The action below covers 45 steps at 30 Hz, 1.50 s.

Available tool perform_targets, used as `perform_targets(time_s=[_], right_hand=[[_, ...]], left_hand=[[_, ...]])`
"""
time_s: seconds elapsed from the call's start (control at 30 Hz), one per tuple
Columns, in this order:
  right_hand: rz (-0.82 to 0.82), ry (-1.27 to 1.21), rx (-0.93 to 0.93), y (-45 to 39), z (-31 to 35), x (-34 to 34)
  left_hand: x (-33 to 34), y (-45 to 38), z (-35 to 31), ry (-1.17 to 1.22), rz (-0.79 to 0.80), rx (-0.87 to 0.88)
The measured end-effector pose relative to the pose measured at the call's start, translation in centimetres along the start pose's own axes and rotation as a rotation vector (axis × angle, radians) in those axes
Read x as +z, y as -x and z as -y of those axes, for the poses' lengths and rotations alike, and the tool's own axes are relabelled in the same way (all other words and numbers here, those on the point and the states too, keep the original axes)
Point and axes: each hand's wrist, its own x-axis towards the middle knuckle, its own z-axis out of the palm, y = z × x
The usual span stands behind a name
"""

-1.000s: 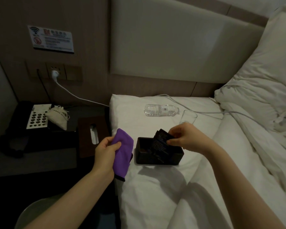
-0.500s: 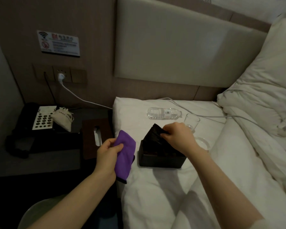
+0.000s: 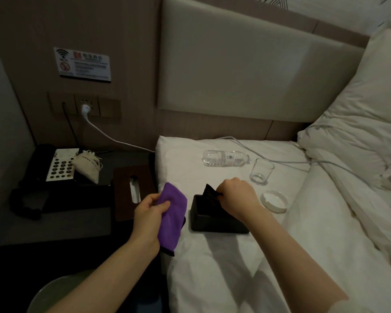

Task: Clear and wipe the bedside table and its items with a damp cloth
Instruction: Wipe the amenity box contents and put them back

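Note:
My left hand (image 3: 150, 211) grips a folded purple cloth (image 3: 171, 213) at the bed's left edge. A dark open box (image 3: 212, 224) sits on the white sheet just right of the cloth. My right hand (image 3: 237, 199) pinches black sachets (image 3: 209, 194) that lean inside the box. On the sheet behind lie a clear water bottle (image 3: 224, 158) on its side, an upright glass (image 3: 261, 171) and a round glass ashtray (image 3: 274, 201). The dark bedside table (image 3: 54, 224) stands at the left.
On the bedside table are a black telephone (image 3: 59, 164), a small cloth pouch (image 3: 87, 164) and a brown tissue box (image 3: 133, 190). A white cable (image 3: 113, 137) runs from the wall socket across the bed. A pillow (image 3: 359, 132) lies at right; a round bin (image 3: 54, 294) stands below.
My right hand has lowered the black sachets deeper into the box. The left hand and cloth have stayed almost still. The view has shifted, showing the ashtray.

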Motion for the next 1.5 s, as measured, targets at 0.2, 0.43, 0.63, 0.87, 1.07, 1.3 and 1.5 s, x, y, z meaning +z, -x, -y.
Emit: perform_targets(time_s=[0.2,0.43,0.63,0.87,1.07,1.3,1.5], right_hand=[[0.001,-0.053,-0.026,0.1,0.2,0.5],[-0.195,-0.694,0.186,0.5,-3.5,-2.5],[-0.170,-0.513,0.325,1.5,-5.8,-1.8],[0.006,-0.380,0.288,1.3,-5.8,0.7],[0.061,-0.272,0.283,1.3,-6.7,0.6],[0.055,-0.290,0.210,1.1,-6.0,1.7],[0.230,-0.484,0.180,0.3,-7.1,1.9]], left_hand=[[0.2,0.0,-0.1,0.006,0.017,-0.005],[0.2,-0.1,0.0,0.004,0.006,-0.019],[0.6,0.3,-0.2,0.010,0.024,-0.011],[1.5,0.2,-0.3,0.018,0.043,-0.023],[1.1,-0.2,0.0,0.013,0.024,-0.043],[1.4,-0.4,0.1,0.031,0.014,-0.104],[2.8,-1.3,-1.2,0.137,0.018,-0.164]])
